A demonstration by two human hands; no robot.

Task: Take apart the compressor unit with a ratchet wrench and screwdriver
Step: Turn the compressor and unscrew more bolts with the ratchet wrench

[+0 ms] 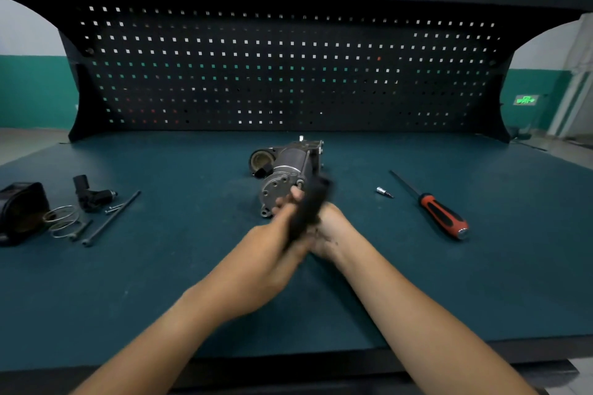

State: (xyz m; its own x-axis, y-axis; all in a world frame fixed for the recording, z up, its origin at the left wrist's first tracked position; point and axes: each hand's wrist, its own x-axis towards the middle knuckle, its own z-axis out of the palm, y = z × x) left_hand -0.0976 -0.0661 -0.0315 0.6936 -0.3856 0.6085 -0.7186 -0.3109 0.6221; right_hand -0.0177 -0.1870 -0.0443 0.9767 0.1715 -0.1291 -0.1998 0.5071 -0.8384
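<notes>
The grey metal compressor unit (287, 170) lies on its side in the middle of the green bench mat (192, 282), its round end plate facing me. A blurred black ratchet wrench handle (309, 205) stands at the unit's near right edge. My left hand (276, 240) grips the handle from the left, fingertips close to the end plate. My right hand (330, 231) holds it from the right, partly hidden behind the handle. A red-and-black screwdriver (442, 212) lies on the mat to the right, with a small silver socket bit (384, 192) beside it.
At the left lie removed parts: a black cover (21, 212), wire clamps (62, 220), a black fitting (91, 194), long bolts (112, 218). A black pegboard (288, 74) rises behind the bench. The bench's front edge runs near my forearms.
</notes>
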